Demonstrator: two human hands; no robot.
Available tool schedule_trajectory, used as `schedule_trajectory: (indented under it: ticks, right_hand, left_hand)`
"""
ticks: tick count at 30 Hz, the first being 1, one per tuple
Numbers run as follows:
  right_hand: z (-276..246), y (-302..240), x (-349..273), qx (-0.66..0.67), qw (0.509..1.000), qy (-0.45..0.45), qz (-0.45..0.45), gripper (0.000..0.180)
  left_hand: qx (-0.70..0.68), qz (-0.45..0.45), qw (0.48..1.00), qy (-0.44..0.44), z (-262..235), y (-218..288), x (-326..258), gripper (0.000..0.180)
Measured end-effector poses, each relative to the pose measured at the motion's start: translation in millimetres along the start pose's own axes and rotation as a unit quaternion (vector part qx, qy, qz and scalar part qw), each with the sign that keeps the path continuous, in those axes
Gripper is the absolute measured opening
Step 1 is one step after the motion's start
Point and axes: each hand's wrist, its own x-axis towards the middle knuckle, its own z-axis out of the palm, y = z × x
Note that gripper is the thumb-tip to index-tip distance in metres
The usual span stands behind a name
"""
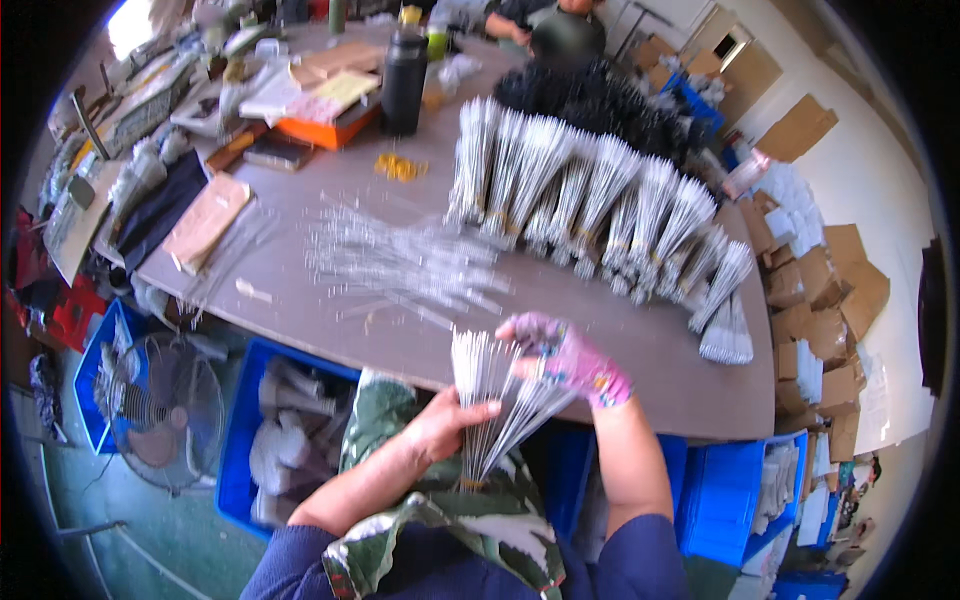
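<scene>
rising above a camouflage-patterned cloth (500, 525) on the lap, the bundle of thin white-tipped rods (482, 365) stands in the bare left hand (443, 427), which closes around it, thumb laid across the front. part of the bundle fans out to the right, beneath the right hand (572, 362) in its pink patterned glove; those fingers curl beside the tips, and i cannot tell whether they pinch any. beyond, on the brown table (640, 340), loose clear rods (400, 262) lie scattered. past them are a row of tied bundles (535, 155), yellow bands (400, 167) and a black tumbler (404, 85). at the far side sits a co-worker (575, 8).
</scene>
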Motion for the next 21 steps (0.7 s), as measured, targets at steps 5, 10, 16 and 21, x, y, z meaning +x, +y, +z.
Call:
schedule_trajectory:
  ticks: [5,10,16,21]
  right_hand:
    - [-6.7,1.0,6.7,-0.007,1.0,-0.012,0.016,0.019]
    - [4.3,-0.6,4.7,0.029,0.999,0.021,0.025,0.015]
    - [-4.2,4.4,2.1,0.031,0.999,-0.024,0.029,0.016]
    - [4.3,-4.5,4.0,0.04,0.999,-0.012,0.028,0.02]
  left_hand:
    - [0.018,-0.031,0.999,-0.033,-10.7,4.6,6.7,0.048]
    - [-0.069,-0.062,0.993,-0.078,-13.0,5.9,2.3,0.054]
    - [-0.056,-0.044,0.995,-0.068,-14.7,-1.8,4.1,0.044]
    - [-0.035,-0.03,0.998,-0.034,-14.9,-1.8,5.3,0.043]
